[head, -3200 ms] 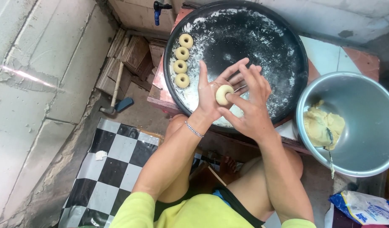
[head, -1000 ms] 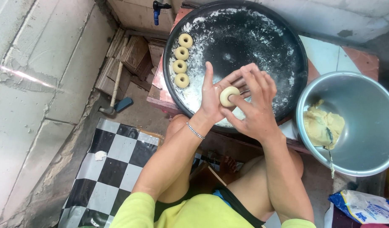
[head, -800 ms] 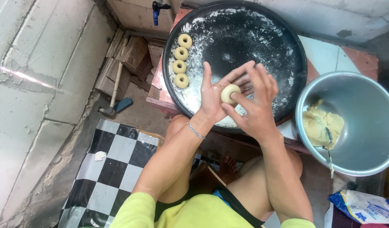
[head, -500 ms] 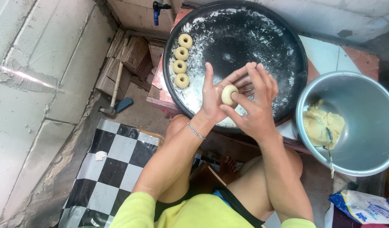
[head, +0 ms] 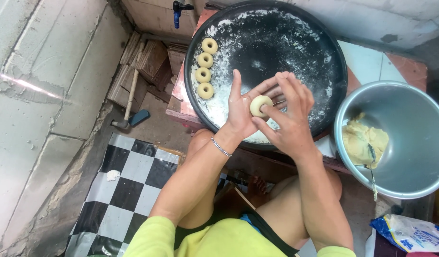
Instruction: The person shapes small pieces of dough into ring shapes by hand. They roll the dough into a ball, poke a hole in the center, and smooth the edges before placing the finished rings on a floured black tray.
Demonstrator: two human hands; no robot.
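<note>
Here, nearest the camera, the person's yellow-green top and bare knees sit just below the round black tray (head: pixel 324 57), the landmark for all that follows. Over the tray's near rim, the left hand (head: pixel 243 112) and right hand (head: pixel 288 119) together grasp a small pale dough ball (head: pixel 260 105): the left hand cradles it against open fingers, while the right thumb and fingertips press at its centre. A thin bracelet (head: pixel 221 147) circles the left wrist. To the right of the tray, touching its edge, a metal bowl (head: pixel 410 143) holds a lump of yellow dough (head: pixel 364 140). Along the tray's far left rim, four ring-shaped dough pieces (head: pixel 205 68) lie in a column on scattered flour. Left of the tray and lower, a hammer (head: pixel 129 112) rests on the floor beside stacked wood.

Judged risks: soft dough may tear or become lopsided if the thumb presses off-centre; it may stick to unfloured fingers; held above the near rim, it could slip onto the lap or floor; a careless placement could dent the finished rings.
</note>
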